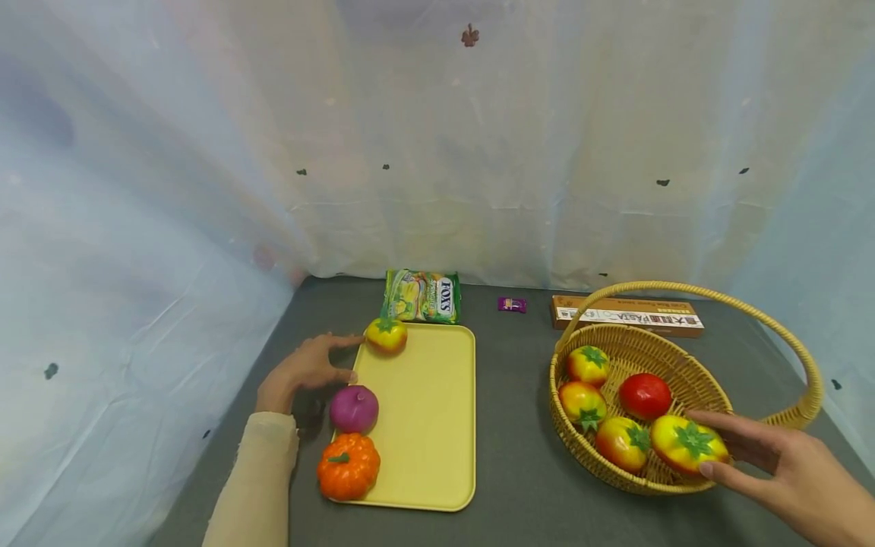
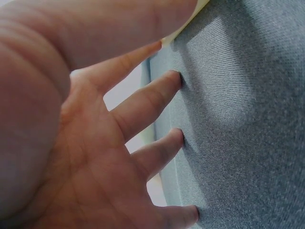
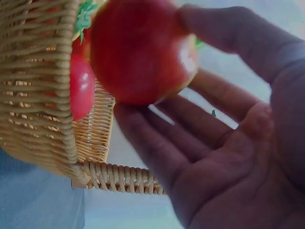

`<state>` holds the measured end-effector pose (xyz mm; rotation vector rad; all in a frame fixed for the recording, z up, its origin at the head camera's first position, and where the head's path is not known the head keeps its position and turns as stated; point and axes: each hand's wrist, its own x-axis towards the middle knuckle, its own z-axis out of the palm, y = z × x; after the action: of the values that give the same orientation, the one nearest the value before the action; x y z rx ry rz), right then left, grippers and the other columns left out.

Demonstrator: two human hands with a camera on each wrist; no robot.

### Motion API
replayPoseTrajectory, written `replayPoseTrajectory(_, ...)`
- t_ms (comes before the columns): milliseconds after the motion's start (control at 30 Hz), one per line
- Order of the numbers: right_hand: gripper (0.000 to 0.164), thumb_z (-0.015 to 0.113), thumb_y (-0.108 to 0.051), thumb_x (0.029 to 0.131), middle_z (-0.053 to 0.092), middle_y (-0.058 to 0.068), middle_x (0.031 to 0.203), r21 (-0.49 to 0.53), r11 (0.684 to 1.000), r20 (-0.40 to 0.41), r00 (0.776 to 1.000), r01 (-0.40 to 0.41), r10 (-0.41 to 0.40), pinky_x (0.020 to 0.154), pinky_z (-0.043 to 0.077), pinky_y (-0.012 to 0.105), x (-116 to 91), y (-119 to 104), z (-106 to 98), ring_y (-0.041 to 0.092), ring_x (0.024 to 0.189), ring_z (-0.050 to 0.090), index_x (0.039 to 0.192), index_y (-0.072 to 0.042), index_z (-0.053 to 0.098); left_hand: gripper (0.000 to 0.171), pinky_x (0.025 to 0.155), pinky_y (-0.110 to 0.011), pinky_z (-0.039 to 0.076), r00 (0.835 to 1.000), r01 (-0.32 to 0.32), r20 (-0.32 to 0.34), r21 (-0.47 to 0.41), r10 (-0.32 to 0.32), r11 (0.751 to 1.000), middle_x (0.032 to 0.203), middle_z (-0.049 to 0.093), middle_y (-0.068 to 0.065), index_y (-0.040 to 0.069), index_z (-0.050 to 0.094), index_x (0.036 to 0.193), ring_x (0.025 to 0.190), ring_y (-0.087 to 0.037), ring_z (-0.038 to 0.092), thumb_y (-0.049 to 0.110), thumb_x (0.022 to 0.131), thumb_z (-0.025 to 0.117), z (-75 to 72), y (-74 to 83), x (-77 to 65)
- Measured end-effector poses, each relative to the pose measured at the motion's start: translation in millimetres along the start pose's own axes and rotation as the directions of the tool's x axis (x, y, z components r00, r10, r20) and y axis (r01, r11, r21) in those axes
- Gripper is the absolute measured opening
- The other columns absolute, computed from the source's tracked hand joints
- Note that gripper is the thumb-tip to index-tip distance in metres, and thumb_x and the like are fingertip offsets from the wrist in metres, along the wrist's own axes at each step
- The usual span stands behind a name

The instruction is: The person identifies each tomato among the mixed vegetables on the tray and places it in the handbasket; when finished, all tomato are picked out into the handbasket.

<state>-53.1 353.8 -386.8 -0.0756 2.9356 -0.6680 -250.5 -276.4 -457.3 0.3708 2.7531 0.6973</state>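
Note:
My right hand (image 1: 786,463) pinches a yellow-red toy tomato (image 1: 687,444) with a green star-shaped leaf cap, between thumb and fingers. It is at the near right rim of the wicker basket (image 1: 704,380); in the right wrist view the tomato's red underside (image 3: 143,52) shows. Inside the basket are several similar tomatoes (image 1: 588,365) and a red round fruit (image 1: 645,396). My left hand (image 1: 311,365), fingers spread and fairly straight, is at the left edge of the yellow tray (image 1: 424,418). Its fingertips are close to another yellow-red tomato (image 1: 386,336) on the tray's far left corner.
A purple toy onion (image 1: 354,409) and an orange toy pumpkin (image 1: 349,466) are along the tray's left side. Behind the tray lies a green Fox's candy bag (image 1: 422,296). A small purple packet (image 1: 512,305) and a brown pasta box (image 1: 629,315) lie farther right. The basket handle (image 1: 704,292) arches up.

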Motion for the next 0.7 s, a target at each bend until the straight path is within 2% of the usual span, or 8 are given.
replayPoseTrajectory(67, 0.062, 0.088, -0.035, 0.094, 0.077, 0.021, 0.125, -0.04, 0.999, 0.016, 1.0, 0.009, -0.009, 0.075, 0.067, 0.039, 1.8, 0.7, 0.8, 0.012, 0.09, 0.076, 0.144, -0.004, 0.069, 0.075, 0.123, -0.084, 0.025, 1.0, 0.003, 0.002, -0.001, -0.003, 1.0, 0.166, 0.045, -0.034, 0.023, 0.061, 0.159, 0.16, -0.062, 0.026, 0.03, 0.09, 0.09, 0.0, -0.1, 0.2)
replayPoseTrajectory(167, 0.062, 0.089, -0.033, 0.093, 0.078, 0.008, 0.116, -0.087, 0.996, 0.051, 0.999, 0.013, -0.008, 0.07, 0.063, 0.029, 4.8, 0.4, 3.6, 0.0, 0.079, 0.063, 0.144, -0.005, 0.069, 0.075, 0.122, -0.084, 0.024, 1.0, 0.005, 0.002, -0.003, -0.005, 1.0, 0.166, 0.045, -0.034, 0.023, 0.061, 0.159, 0.16, -0.062, 0.026, 0.03, 0.09, 0.09, 0.5, -0.6, 0.5)
replayPoseTrajectory(267, 0.062, 0.086, -0.031, 0.096, 0.074, 0.0, 0.111, -0.068, 0.998, 0.111, 0.994, -0.008, 0.015, 0.067, 0.055, 0.024, 10.1, -1.0, 6.9, -0.001, 0.076, 0.053, 0.148, -0.004, 0.067, 0.075, 0.122, -0.084, 0.024, 1.0, 0.004, 0.0, -0.003, -0.004, 1.0, 0.166, 0.046, -0.033, 0.023, 0.06, 0.159, 0.16, -0.062, 0.026, 0.031, 0.09, 0.09, 0.9, -1.6, 0.8)
replayPoseTrajectory(433, 0.061, 0.084, -0.031, 0.098, 0.076, 0.006, 0.119, -0.002, 1.0, 0.15, 0.988, -0.031, 0.031, 0.067, 0.055, 0.024, 15.7, -1.1, 11.3, 0.0, 0.079, 0.058, 0.149, -0.004, 0.065, 0.075, 0.122, -0.084, 0.024, 1.0, 0.0, -0.003, -0.01, 0.0, 1.0, 0.166, 0.046, -0.032, 0.023, 0.061, 0.159, 0.16, -0.062, 0.026, 0.03, 0.09, 0.09, 1.1, -1.9, 0.9)
replayPoseTrajectory(500, 0.061, 0.084, -0.031, 0.098, 0.077, 0.013, 0.126, 0.039, 0.999, 0.147, 0.989, -0.02, 0.014, 0.07, 0.06, 0.025, 16.5, -1.2, 13.0, -0.001, 0.084, 0.065, 0.149, -0.004, 0.066, 0.074, 0.123, -0.084, 0.024, 1.0, 0.001, -0.003, -0.01, -0.001, 1.0, 0.166, 0.047, -0.032, 0.023, 0.061, 0.159, 0.16, -0.062, 0.026, 0.03, 0.09, 0.09, 0.8, -1.9, 1.0)
replayPoseTrajectory(533, 0.061, 0.084, -0.032, 0.098, 0.077, 0.017, 0.129, 0.055, 0.998, 0.147, 0.989, -0.011, 0.003, 0.072, 0.062, 0.024, 16.9, -1.4, 13.9, -0.001, 0.087, 0.069, 0.149, -0.004, 0.066, 0.074, 0.122, -0.084, 0.024, 1.0, 0.002, -0.003, -0.01, -0.002, 1.0, 0.166, 0.047, -0.032, 0.023, 0.061, 0.159, 0.16, -0.062, 0.026, 0.03, 0.09, 0.089, 0.6, -1.7, 0.9)
replayPoseTrajectory(633, 0.061, 0.082, -0.033, 0.1, 0.072, 0.024, 0.14, 0.141, 0.99, 0.173, 0.984, 0.008, -0.032, 0.082, 0.067, 0.031, 19.6, -1.7, 19.1, 0.012, 0.104, 0.079, 0.15, -0.004, 0.065, 0.075, 0.122, -0.084, 0.024, 1.0, 0.002, -0.003, -0.011, -0.002, 1.0, 0.166, 0.047, -0.032, 0.023, 0.061, 0.159, 0.16, -0.062, 0.027, 0.03, 0.09, 0.09, 0.2, -1.6, 0.7)
replayPoseTrajectory(700, 0.06, 0.081, -0.032, 0.101, 0.069, 0.026, 0.144, 0.191, 0.981, 0.193, 0.979, 0.024, -0.061, 0.086, 0.067, 0.034, 21.6, -2.4, 23.0, 0.008, 0.111, 0.078, 0.151, -0.003, 0.064, 0.075, 0.123, -0.084, 0.024, 1.0, 0.001, -0.004, -0.012, -0.001, 1.0, 0.166, 0.047, -0.031, 0.023, 0.061, 0.159, 0.16, -0.061, 0.027, 0.03, 0.09, 0.09, 0.3, -1.7, 0.3)
